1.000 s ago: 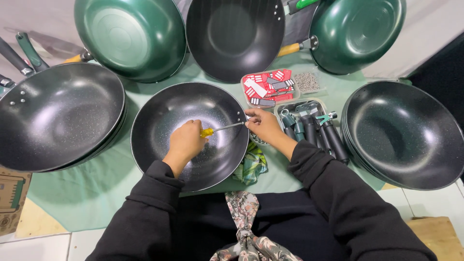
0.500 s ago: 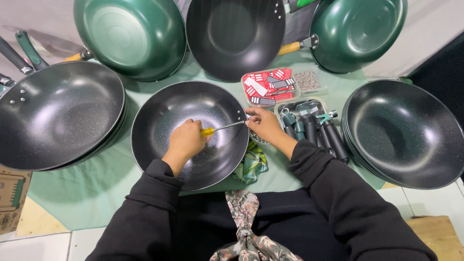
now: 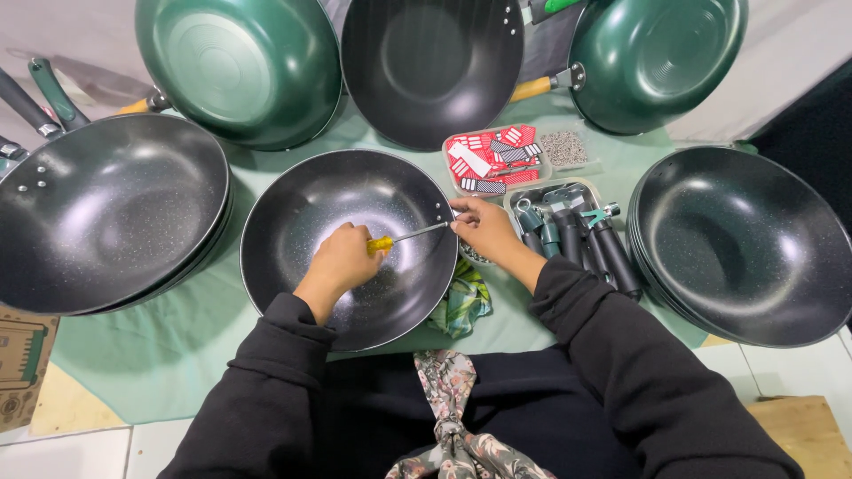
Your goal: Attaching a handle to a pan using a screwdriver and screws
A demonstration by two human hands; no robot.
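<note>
Nothing's really moved since a second ago, both hands sit exactly where they were. Left hand (image 3: 342, 259) is inside the black pan (image 3: 306, 213) in the middle of the bench (image 3: 133, 355), grip wrapped tight around the yellow handle of a screwdriver (image 3: 404, 238), shaft pointing right toward the pan's rim. Right hand (image 3: 484, 229) is at that rim, fingers pinched together right at the screwdriver tip near the rivet holes; can't tell what tiny thing it's pinching, if anything. Just to the right sits a clear tray of dark pan handles (image 3: 577, 235), and behind it a tray of red and white packets (image 3: 493, 160) with a small tray of screws (image 3: 564, 148) beside it. Stacks of black pans on the left (image 3: 98, 213) and right (image 3: 745, 244), green-backed pans (image 3: 235, 66) leaning along the back. A green patterned cloth (image 3: 461, 302) pokes out under the pan.
</note>
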